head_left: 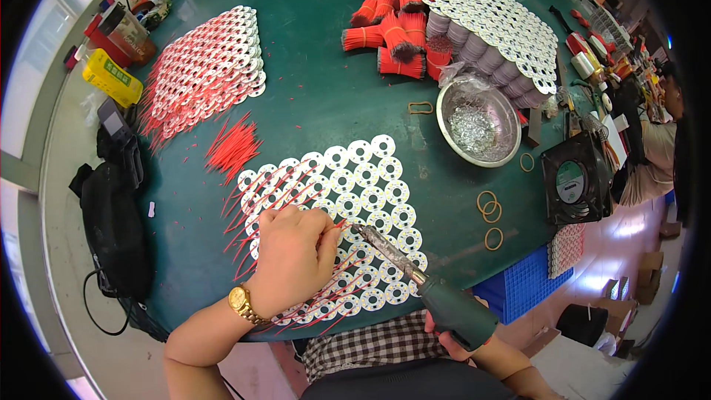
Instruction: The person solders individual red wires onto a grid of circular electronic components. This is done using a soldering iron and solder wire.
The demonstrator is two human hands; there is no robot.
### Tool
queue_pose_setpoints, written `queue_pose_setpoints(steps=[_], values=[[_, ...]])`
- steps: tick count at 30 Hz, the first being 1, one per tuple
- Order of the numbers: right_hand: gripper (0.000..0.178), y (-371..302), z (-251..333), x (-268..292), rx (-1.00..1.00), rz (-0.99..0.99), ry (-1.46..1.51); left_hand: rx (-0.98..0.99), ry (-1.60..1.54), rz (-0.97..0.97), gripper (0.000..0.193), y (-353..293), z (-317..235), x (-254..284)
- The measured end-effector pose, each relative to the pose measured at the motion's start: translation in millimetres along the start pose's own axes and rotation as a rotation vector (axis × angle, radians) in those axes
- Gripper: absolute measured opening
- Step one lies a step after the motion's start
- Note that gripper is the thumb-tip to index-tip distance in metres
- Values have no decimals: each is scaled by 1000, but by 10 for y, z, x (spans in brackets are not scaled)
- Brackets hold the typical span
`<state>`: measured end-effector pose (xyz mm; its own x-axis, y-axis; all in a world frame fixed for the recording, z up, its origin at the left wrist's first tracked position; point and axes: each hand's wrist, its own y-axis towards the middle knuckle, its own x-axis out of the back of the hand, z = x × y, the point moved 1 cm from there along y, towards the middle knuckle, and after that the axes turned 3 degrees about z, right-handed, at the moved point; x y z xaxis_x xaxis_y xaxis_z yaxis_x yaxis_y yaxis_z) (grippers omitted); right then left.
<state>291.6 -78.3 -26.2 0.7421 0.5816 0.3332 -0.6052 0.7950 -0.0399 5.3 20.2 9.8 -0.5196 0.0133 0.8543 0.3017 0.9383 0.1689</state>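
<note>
A thin red wire [341,224] is pinched between the closed fingers of the left hand [295,246], above a panel of round white LED boards [381,199] laid flat on the green counter [311,81]. A soldering iron [455,309] is gripped by its green handle in the right hand [453,346], its tip held close to the wire; whether the 2 touch cannot be told. Other red wires are spread across the panel's left side. Beyond it, loose red wires [234,148] are heaped, and a metal bowl [508,130] is placed near a black fan [549,196].
</note>
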Motion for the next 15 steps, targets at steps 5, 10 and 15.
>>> queue_pose_setpoints(steps=[5,10,15], values=[[43,53,5,5,81,-75,-92,15,-20,32,9,29,1,23],[41,111,62,-1,95,-104,-121,37,-34,50,9,24,5,50],[38,71,67,-18,80,-120,-127,22,-47,26,9,20,18,48]])
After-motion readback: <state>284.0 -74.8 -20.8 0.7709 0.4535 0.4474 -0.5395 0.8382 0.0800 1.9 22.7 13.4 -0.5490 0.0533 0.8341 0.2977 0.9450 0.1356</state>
